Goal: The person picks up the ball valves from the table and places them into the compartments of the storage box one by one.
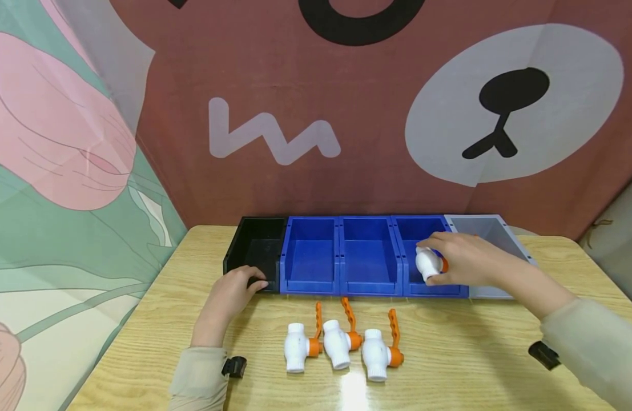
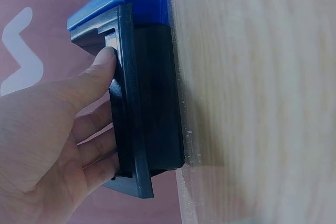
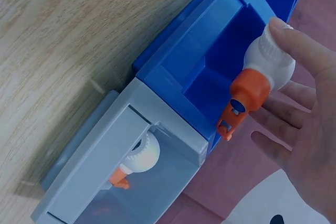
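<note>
My right hand point(image 1: 467, 260) holds a white plastic ball valve point(image 1: 427, 262) over the rightmost blue bin point(image 1: 421, 225). In the right wrist view the thumb presses the white body of this ball valve point(image 3: 270, 59), and its orange handle points down toward the bin. My left hand point(image 1: 238, 291) is at the front edge of the black bin point(image 1: 261, 228). The left wrist view shows the thumb on the rim of the black bin point(image 2: 128, 103) and the other fingers curled over it. Three more ball valves point(image 1: 337, 345) with orange handles lie in front of the bins.
Two further blue bins point(image 1: 312, 288) stand between the black one and the rightmost blue one. At the right end a grey bin point(image 1: 492, 222) holds another ball valve point(image 3: 144, 156). The wooden table point(image 1: 439, 365) meets a printed cloth point(image 1: 295, 188) behind the row.
</note>
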### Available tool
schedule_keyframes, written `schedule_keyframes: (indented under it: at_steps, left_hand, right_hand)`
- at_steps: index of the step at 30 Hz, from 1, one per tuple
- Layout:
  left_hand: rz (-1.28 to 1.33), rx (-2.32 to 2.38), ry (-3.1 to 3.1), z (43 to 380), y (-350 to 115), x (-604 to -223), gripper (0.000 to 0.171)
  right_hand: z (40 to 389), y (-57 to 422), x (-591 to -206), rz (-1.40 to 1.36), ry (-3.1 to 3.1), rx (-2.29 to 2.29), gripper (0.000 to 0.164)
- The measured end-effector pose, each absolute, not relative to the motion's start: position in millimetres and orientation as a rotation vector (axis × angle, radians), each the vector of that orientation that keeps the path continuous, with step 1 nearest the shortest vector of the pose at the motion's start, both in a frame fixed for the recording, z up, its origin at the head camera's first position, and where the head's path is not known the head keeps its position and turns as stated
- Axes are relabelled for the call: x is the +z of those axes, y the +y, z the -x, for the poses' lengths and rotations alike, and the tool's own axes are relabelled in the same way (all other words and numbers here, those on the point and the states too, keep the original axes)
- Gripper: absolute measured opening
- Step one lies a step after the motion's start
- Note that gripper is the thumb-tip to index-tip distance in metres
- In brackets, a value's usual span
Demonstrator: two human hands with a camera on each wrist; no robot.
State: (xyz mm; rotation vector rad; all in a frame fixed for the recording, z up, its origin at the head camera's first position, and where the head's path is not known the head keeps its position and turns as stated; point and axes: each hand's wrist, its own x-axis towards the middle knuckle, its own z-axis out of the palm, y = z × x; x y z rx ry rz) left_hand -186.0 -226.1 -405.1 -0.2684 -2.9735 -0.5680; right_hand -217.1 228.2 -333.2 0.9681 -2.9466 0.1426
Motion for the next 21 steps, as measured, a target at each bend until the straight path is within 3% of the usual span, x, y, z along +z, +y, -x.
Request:
schedule_keyframes:
  at_steps: [21]
  left_hand:
    - [0.295,-0.564,-2.959,184,-228,-404,0.01]
  right_hand:
    - [248,218,-342,-0.899,-3.048,0.141,0.068]
